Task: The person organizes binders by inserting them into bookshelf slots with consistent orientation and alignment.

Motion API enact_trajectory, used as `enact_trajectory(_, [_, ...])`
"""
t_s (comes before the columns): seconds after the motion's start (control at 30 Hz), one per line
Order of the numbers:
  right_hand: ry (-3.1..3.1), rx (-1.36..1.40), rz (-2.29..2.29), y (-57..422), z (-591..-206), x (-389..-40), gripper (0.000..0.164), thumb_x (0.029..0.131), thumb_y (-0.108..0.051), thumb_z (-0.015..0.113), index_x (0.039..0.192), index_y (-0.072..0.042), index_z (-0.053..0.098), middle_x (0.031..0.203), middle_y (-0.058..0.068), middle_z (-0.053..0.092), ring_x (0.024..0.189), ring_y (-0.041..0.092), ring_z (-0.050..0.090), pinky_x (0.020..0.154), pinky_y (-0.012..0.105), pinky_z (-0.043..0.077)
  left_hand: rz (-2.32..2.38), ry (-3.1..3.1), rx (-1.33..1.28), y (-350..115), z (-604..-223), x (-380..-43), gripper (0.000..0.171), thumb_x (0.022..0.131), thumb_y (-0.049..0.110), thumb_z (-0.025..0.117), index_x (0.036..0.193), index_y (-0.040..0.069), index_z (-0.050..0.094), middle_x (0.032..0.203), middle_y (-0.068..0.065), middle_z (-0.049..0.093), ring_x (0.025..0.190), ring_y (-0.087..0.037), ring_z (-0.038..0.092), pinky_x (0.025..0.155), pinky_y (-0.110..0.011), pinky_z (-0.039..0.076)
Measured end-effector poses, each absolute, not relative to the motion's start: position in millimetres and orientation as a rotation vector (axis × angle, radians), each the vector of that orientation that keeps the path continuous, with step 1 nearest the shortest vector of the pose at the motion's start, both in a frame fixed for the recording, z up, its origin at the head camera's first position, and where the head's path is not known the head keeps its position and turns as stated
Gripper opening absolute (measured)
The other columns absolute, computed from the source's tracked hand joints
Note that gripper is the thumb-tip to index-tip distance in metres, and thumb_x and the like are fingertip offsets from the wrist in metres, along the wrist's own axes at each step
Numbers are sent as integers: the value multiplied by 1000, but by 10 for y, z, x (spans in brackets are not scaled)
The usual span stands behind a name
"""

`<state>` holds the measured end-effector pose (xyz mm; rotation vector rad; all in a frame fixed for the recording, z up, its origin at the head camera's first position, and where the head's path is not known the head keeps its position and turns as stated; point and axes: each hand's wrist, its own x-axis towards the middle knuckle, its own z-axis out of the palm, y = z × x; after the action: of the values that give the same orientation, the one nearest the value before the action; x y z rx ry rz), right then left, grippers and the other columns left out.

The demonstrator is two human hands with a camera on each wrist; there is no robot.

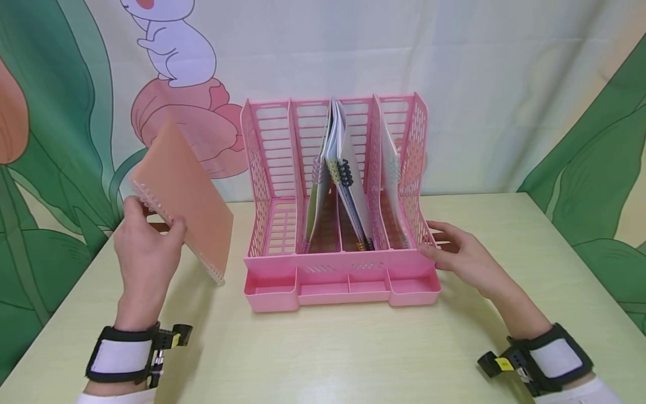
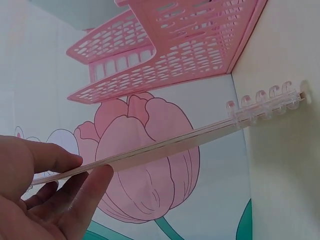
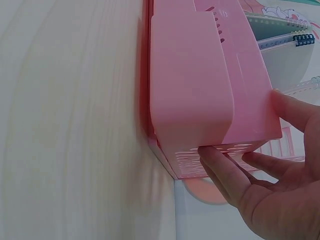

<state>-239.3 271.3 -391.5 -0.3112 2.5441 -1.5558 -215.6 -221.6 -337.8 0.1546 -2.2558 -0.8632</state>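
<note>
In the head view, my left hand (image 1: 148, 255) pinches a peach-covered notebook (image 1: 189, 193) by its ring-bound edge. The thumb lies on the near cover and the other fingers are behind it. Edge-on in the left wrist view, the notebook (image 2: 175, 145) slants, its clear binding rings toward the table side. A pink file rack (image 1: 333, 261) stands to the right of it. My right hand (image 1: 464, 255) grips the rack's front right corner, thumb at the front edge and fingers against the perforated side (image 3: 192, 162). Several ring-bound notebooks (image 1: 330, 163) lean in the rack's middle section.
Another notebook (image 1: 391, 179) stands in the rack's right section. The left section shows its bare slatted floor (image 1: 281, 227). Small trays (image 1: 323, 287) run along the rack's front. Behind the pale table (image 1: 323, 353) hangs a printed curtain (image 1: 479, 101).
</note>
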Motion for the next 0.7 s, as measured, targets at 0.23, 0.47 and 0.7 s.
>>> enact_trajectory(0.23, [2545, -311, -1556, 2716, -3913, -2387, 77, 100, -37, 69, 159, -5, 32, 149, 27, 45, 127, 45, 54, 93, 48, 57, -862, -2233, 144, -2206, -3378, -2150, 33, 95, 12, 66, 121, -5, 54, 111, -21, 67, 86, -37, 68, 62, -9, 40])
enact_trajectory(0.47, [2556, -302, -1543, 2715, -3906, -2384, 77, 99, -38, 69, 160, -6, 32, 150, 26, 44, 128, 46, 53, 94, 50, 56, -859, -2223, 105, -2180, -3375, -2134, 32, 95, 9, 67, 120, -7, 54, 110, -21, 66, 85, -38, 67, 62, -10, 39])
enact_trajectory(0.7, [2559, -295, -1538, 2710, -3911, -2380, 79, 99, -39, 69, 160, -7, 32, 149, 26, 45, 128, 45, 53, 94, 50, 56, -853, -2226, 71, -2115, -3318, -2055, 33, 96, 7, 67, 122, -6, 53, 110, -21, 66, 83, -38, 68, 58, -7, 39])
